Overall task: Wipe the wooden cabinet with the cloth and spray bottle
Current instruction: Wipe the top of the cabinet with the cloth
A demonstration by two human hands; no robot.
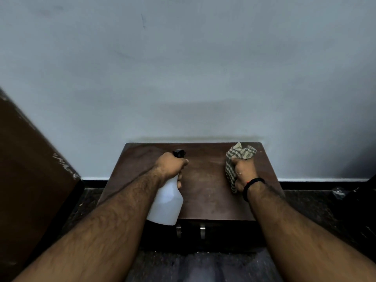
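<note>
Gripping the spray bottle (166,202), the left hand (171,164); right hand (243,171) clutches the cloth (240,152).

Place: a room in a home, most likely a corner by a wall.
Wall: plain pale painted wall (187,68) from 10 to 2 o'clock, scuffed, with a dark skirting strip (317,183) along its foot.
Furniture: small dark wooden cabinet (205,180) at 12 o'clock against the wall, metal handles (202,232) on its front.
Floor: dark speckled stone floor (311,208).
Side: brown wooden panel (30,169) at 9 o'clock.
</note>
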